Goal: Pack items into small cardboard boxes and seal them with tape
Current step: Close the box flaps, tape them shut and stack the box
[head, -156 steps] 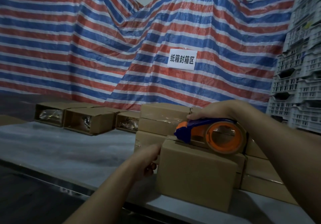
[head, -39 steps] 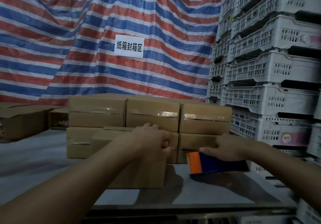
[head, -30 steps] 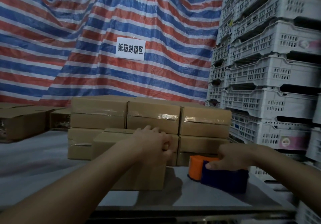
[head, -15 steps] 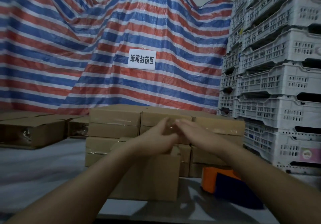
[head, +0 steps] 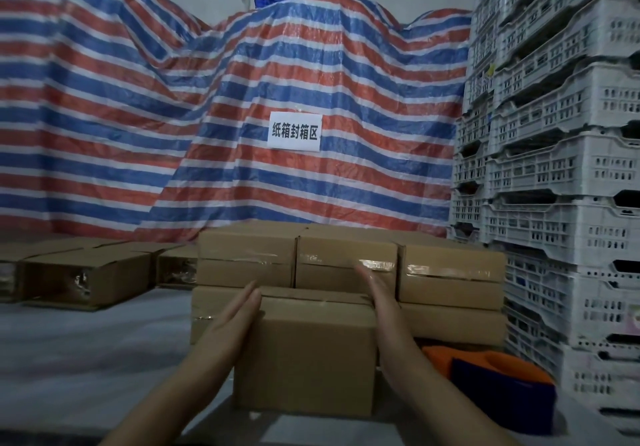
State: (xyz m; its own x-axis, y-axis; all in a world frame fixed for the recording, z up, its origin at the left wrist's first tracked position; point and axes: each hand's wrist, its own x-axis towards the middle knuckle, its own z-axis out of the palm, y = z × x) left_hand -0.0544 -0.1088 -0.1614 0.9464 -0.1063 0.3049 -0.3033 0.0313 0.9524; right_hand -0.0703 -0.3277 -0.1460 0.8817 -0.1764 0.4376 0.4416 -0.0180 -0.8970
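Tape dispenser point(head: 498, 386) set down at right — your flat, empty left hand point(head: 232, 317) and right hand point(head: 384, 307) now flank the sealed box point(head: 308, 355), ready for stacking

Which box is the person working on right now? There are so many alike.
Find the white sign on the striped tarp; below it is a stack of taped boxes. The one you want stands alone in front, nearest the camera, between the left hand and right hand.

the room is dim. a big tarp point(head: 138, 127) with red, blue and white stripes hangs across the back, with a white paper sign point(head: 294, 131) on it. white plastic crates point(head: 561, 175) are stacked high on the right. the counter point(head: 86, 348) is grey.
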